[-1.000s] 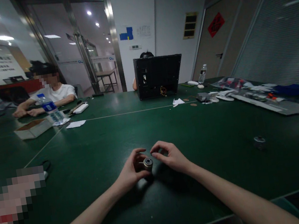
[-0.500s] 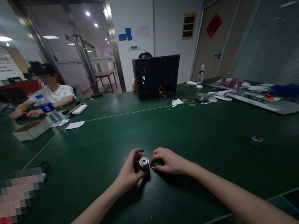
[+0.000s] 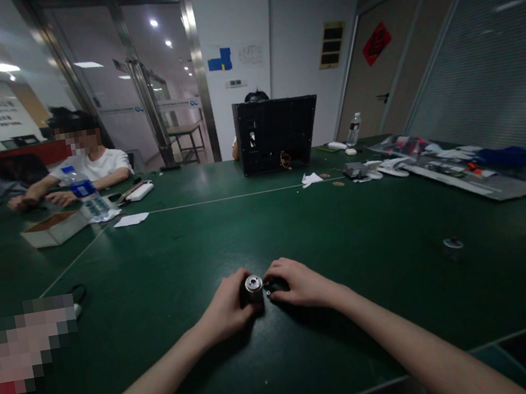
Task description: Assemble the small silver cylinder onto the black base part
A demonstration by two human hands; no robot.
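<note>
Cylinder [image 3: 255, 295] steadied upright by left hand [image 3: 228, 306]; small part [image 3: 268, 294] at right fingertips

The metal cylinder is located at near centre on the green table [image 3: 190, 242], between the two hands, with its round end face turned up. It is gripped from the left side by the left hand, the thumb at the near side and the fingers curled behind; the grip is judged closed and firm.

The right hand [image 3: 299, 284] is placed just beside the cylinder, with thumb and forefinger slightly parted. The small pale part is seen at the thumb tip; whether it is pinched or merely touched cannot be told.

The step in hand is judged to be close fingertip work beside a steadied cylinder. For any next move, an upright cylinder and a controlled pinch would be called for, as so small a part could be dropped easily.

A second cylindrical piece [image 3: 453, 247] is noted well apart at right. At far left, an open box [image 3: 56, 232] is placed beside a bottle [image 3: 89, 196].
</note>
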